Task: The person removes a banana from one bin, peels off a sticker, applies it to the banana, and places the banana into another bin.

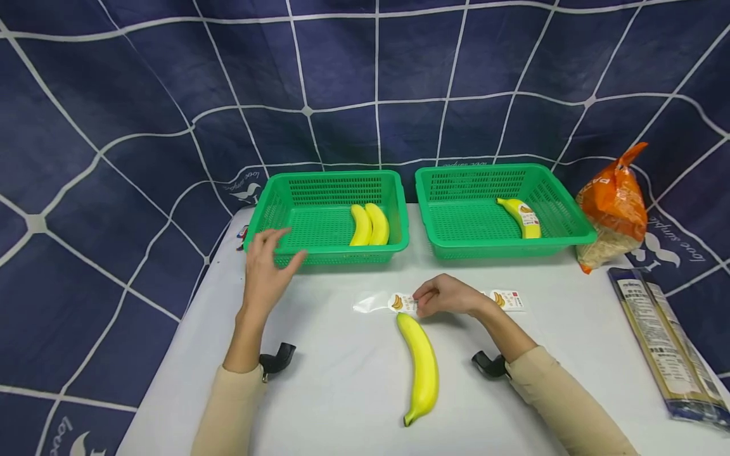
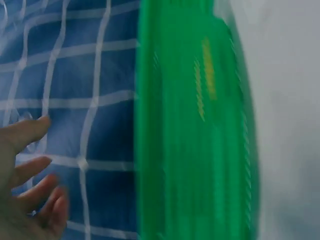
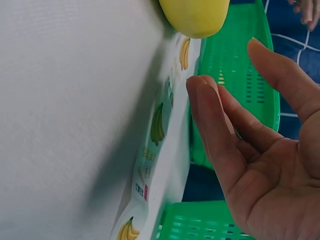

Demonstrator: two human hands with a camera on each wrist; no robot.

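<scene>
My right hand (image 1: pixel 447 295) hovers over a clear strip of banana stickers (image 1: pixel 401 303), fingers bent. In the right wrist view the thumb stands apart from the fingers (image 3: pixel 212 125), nothing between them, with the sticker strip (image 3: pixel 157 125) beyond the fingertips. A yellow banana (image 1: pixel 423 367) lies lengthwise on the table, its upper tip at the strip's edge. My left hand (image 1: pixel 263 272), fingers spread, is raised near the front left corner of the left green basket (image 1: pixel 331 258). The left wrist view shows that hand (image 2: pixel 30 185) holding nothing, beside the blurred basket (image 2: pixel 200 165).
Two plain bananas (image 1: pixel 369 225) lie in the left basket. In the right green basket (image 1: pixel 502 251) sits a banana (image 1: pixel 521 218) bearing a sticker. An orange bag (image 1: pixel 614 206) stands beside it, and flat printed packages (image 1: pixel 664 342) lie at the right edge. A dark blue curtain (image 1: pixel 342 76) hangs behind.
</scene>
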